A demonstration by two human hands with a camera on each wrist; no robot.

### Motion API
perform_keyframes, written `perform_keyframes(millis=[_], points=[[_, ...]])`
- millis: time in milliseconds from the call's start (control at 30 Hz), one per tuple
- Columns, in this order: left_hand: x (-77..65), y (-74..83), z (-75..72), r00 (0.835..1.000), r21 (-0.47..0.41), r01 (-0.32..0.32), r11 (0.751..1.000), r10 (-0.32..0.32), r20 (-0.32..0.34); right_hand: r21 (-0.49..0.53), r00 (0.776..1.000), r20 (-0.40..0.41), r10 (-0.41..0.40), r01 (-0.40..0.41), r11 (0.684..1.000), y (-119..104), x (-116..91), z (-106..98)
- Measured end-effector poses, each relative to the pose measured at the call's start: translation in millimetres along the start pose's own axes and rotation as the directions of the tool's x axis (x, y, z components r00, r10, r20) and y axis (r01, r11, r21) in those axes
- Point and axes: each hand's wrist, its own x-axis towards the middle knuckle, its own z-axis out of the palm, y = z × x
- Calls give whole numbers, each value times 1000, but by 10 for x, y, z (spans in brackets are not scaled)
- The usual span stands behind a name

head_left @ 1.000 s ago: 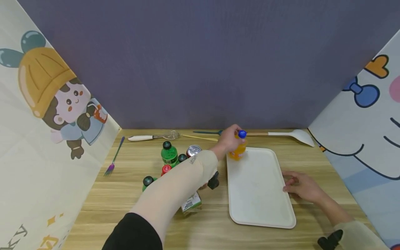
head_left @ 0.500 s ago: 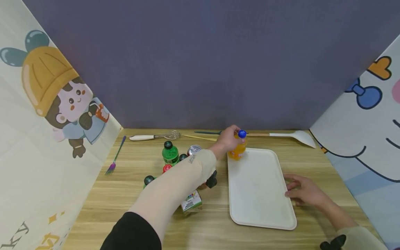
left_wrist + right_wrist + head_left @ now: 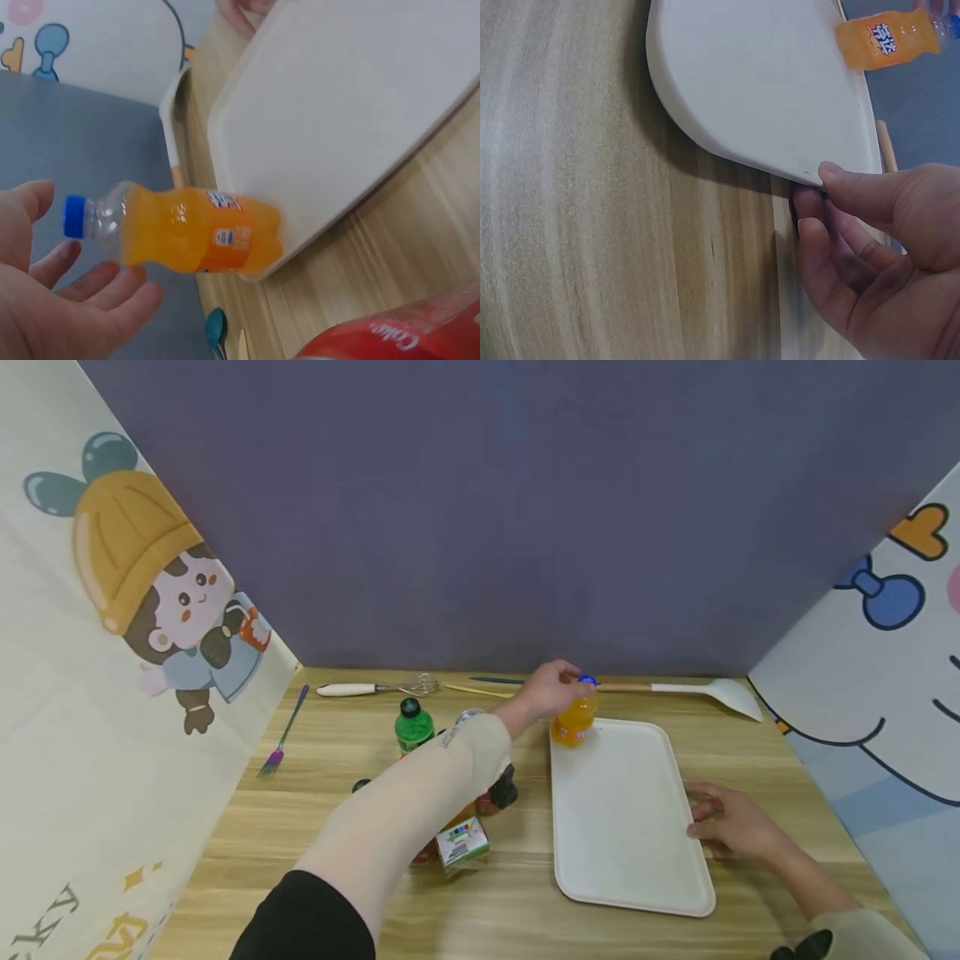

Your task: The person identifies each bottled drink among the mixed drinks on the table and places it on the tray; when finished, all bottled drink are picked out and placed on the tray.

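Note:
An orange soda bottle (image 3: pixel 573 727) with a blue cap stands upright on the far left corner of the white tray (image 3: pixel 633 827). My left hand (image 3: pixel 551 691) is beside its top; in the left wrist view the fingers (image 3: pixel 112 307) are spread and apart from the bottle. At the tray's right edge, my right hand (image 3: pixel 738 818) pinches the rim, thumb (image 3: pixel 862 191) on top and fingers curled beneath, as the right wrist view shows. Left of the tray are a green bottle (image 3: pixel 414 727), a Coke can (image 3: pixel 405 330) and a small carton (image 3: pixel 462 843), partly hidden by my left arm.
Along the back wall lie a whisk (image 3: pixel 378 687), a thin yellow utensil (image 3: pixel 480 691) and a white-headed spatula or spoon (image 3: pixel 731 695). A purple-green fork (image 3: pixel 281 739) lies at the left. Walls close the table on three sides.
My left hand has loosened from the orange soda bottle, its fingers now spread beside the cap. The bottle stays on the tray corner. My right hand keeps its place at the tray's edge.

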Motion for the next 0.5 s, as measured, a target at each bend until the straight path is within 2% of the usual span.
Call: perform_keyframes(millis=[300, 500], points=[[-120, 41, -7, 1000, 3, -9, 1000, 10, -15, -15, 1000, -6, 2, -2, 1000, 34, 15, -15], [-179, 3, -124, 1000, -25, -27, 999, 27, 4, 0, 1000, -4, -6, 6, 1000, 56, 19, 2]])
